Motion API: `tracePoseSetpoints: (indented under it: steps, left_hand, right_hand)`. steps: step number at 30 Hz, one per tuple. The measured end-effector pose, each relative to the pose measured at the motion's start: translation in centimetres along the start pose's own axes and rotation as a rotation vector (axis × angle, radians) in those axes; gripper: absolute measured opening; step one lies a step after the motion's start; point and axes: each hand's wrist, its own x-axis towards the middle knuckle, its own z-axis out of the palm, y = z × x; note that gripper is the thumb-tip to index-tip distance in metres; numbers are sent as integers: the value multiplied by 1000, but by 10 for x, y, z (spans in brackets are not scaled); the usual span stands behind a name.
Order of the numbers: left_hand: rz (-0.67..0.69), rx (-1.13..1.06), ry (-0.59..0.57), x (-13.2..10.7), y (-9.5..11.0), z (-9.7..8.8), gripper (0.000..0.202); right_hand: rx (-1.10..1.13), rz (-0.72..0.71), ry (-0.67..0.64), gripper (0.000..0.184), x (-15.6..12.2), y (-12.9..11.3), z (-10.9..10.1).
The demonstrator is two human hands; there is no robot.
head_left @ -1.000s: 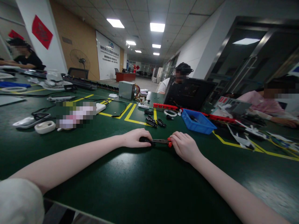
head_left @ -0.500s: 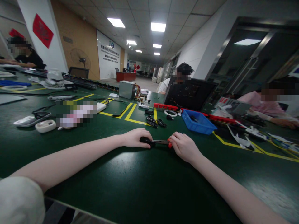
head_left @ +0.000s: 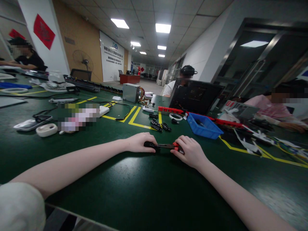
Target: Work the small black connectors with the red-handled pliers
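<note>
Over the dark-green, glossy tabletop (head_left: 154,195), I have the red-handled, slim-nosed metal pliers (head_left: 166,146) between the two hands; I judge them stiff and fairly weighty, best taken by the grips, where my right hand (head_left: 192,152) curls its fingers over the handles, thumb beneath. The small black elongated piece (head_left: 149,144) looks light and firm, wrapped by my left hand's (head_left: 137,143) fingers, its exposed end at the pliers' nose.
</note>
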Motion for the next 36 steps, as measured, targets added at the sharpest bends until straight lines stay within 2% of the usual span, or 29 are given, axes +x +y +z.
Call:
tracePoseSetpoints:
  steps: [8, 21, 31, 36]
  left_hand:
    - [4, -27, -1, 0, 0, -1, 23]
    - [18, -8, -3, 0, -2, 0, 26]
    - [-8, -20, 0, 0, -1, -1, 23]
    - [-7, -15, 1, 0, 0, -1, 24]
  right_hand:
    - [41, 26, -8, 35, 1, -2, -1]
    - [16, -71, -57, 35, 3, -4, 0]
    - [16, 5, 27, 35, 2, -2, 1]
    - [23, 28, 17, 35, 1, -2, 1]
